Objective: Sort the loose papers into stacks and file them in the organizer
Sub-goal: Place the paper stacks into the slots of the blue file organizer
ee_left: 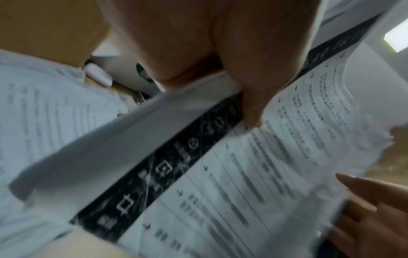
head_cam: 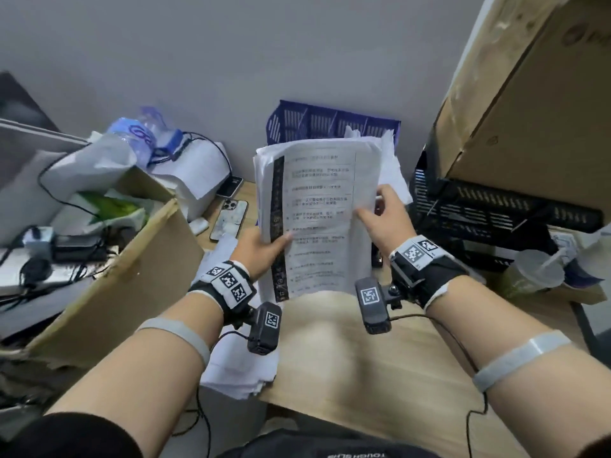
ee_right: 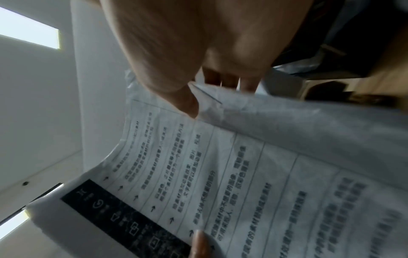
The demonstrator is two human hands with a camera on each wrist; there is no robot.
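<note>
Above wooden bench (head_cam: pixel 380 365), thick paper stack (head_cam: pixel 317 223) held upright between both hands, in front of blue organizer (head_cam: pixel 334 122) at wall. Left hand (head_cam: pixel 261 247) gripped on stack's left edge, thumb laid across black printed strip. Right hand (head_cam: pixel 385 219) closed on right edge, thumb on top sheet, fingers behind. Second paper pile (head_cam: pixel 238 365) lain on bench under left wrist. Cardboard box (head_cam: pixel 132 259) at left.

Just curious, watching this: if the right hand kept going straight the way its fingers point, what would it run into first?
Probably the blue organizer against the wall; the right hand, holding the paper stack, points toward it. Depth is hard to judge.
</note>
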